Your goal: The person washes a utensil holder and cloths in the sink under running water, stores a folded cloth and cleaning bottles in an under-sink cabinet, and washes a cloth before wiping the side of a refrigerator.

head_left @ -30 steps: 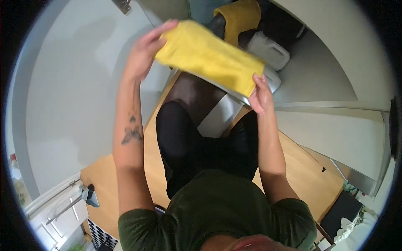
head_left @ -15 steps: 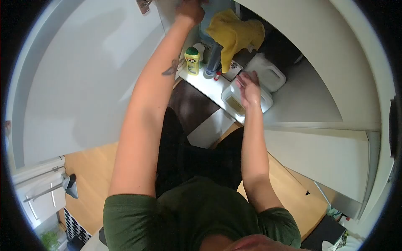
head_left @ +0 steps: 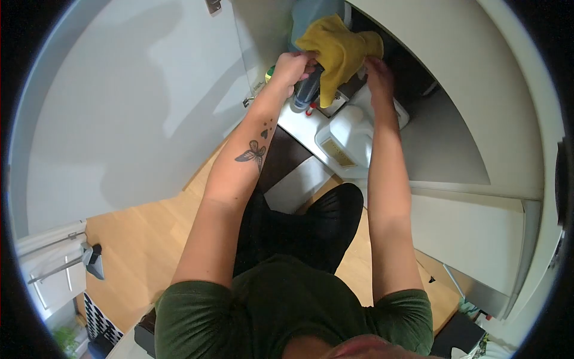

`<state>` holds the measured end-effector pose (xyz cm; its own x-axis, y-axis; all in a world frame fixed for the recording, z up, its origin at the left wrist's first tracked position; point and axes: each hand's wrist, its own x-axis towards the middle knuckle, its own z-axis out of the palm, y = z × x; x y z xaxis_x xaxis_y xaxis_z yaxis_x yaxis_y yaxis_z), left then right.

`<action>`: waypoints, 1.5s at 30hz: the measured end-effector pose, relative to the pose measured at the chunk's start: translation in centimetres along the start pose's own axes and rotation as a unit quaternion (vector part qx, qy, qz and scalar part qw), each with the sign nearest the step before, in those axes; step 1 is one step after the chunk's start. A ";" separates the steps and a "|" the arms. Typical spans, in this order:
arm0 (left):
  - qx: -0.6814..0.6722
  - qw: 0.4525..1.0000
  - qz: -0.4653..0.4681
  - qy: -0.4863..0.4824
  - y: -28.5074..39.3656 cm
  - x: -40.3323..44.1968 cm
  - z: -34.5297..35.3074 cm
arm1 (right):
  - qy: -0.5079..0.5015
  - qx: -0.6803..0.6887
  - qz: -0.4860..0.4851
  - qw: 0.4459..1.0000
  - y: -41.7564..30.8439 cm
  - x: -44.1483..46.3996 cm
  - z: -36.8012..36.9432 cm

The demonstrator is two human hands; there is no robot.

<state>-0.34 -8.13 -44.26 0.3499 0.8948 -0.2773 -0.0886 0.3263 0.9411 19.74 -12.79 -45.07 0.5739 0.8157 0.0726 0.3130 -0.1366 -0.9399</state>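
A yellow cleaning cloth is draped over things inside the cupboard. My left hand is at its left edge, fingers curled in and pinching the cloth. On the cloth's right side my right hand, partly in shadow, has its fingertips closed at the edge. Just below the cloth stands a dark bluish bottle. A white jug with a yellowish label stands in front of my right forearm. The yellow bottle with a green cap is mostly hidden behind my left hand.
A large bluish container stands behind the cloth. A small red-capped item is near the white shelf's front edge. The open cupboard door is at left. Another white jug is partly behind my right arm.
My left hand has come down from the upper cupboard wall to the cloth's left edge. My right hand has left the white jug and moved up to the cloth's right edge.
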 end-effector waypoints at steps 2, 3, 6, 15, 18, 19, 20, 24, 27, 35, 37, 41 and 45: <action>-0.036 0.998 0.041 -0.007 0.1 0.5 -0.4 | -0.031 -0.034 0.065 0.997 0.1 0.6 0.0; -0.071 0.994 0.082 -0.015 0.0 0.7 -0.4 | -0.037 -0.028 0.039 0.998 0.3 0.8 0.0; -0.066 0.988 0.137 0.035 1.6 0.1 0.1 | 0.014 0.020 0.021 0.999 0.4 2.0 -0.5; 0.386 0.915 0.075 0.090 -0.7 7.0 -3.3 | -0.054 -0.034 0.010 0.998 -1.5 2.0 -0.9; 0.332 0.933 0.113 0.076 -0.2 6.8 -3.6 | -0.033 -0.044 0.012 0.998 -1.2 2.7 -0.6; 0.330 0.934 0.111 0.077 0.1 6.3 -3.4 | -0.013 -0.022 0.007 1.000 -1.1 3.0 -0.6; 0.305 0.921 0.225 0.091 0.3 5.8 -3.1 | -0.016 -0.024 0.007 1.000 -1.0 3.3 -0.6; 0.180 0.944 0.243 -0.131 -0.3 8.2 -2.2 | -0.021 -0.085 -0.028 0.996 -1.8 2.3 -0.6; 0.181 0.967 0.074 -0.162 0.5 5.6 -1.1 | -0.011 -0.172 -0.047 0.984 0.1 3.1 -0.4; 0.245 0.962 -0.026 -0.117 0.7 7.7 -1.4 | 0.048 -0.193 -0.190 0.962 1.8 -0.5 -1.7; 0.351 0.932 0.012 -0.092 1.1 9.6 -1.4 | 0.094 -0.112 -0.138 0.980 0.5 -2.0 -2.5; 0.283 0.923 0.218 -0.143 0.9 10.2 1.5 | 0.116 -0.045 -0.126 0.984 1.2 -6.1 -2.8; 0.195 0.946 0.020 -0.259 5.4 4.2 2.8 | 0.054 0.013 -0.021 0.998 2.9 -12.8 -1.2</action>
<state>3.30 -3.47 -39.84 0.7724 0.6015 -0.2040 0.2051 0.0679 0.9764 14.27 -24.31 -48.35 0.6399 0.7544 0.1465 0.3197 -0.0880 -0.9434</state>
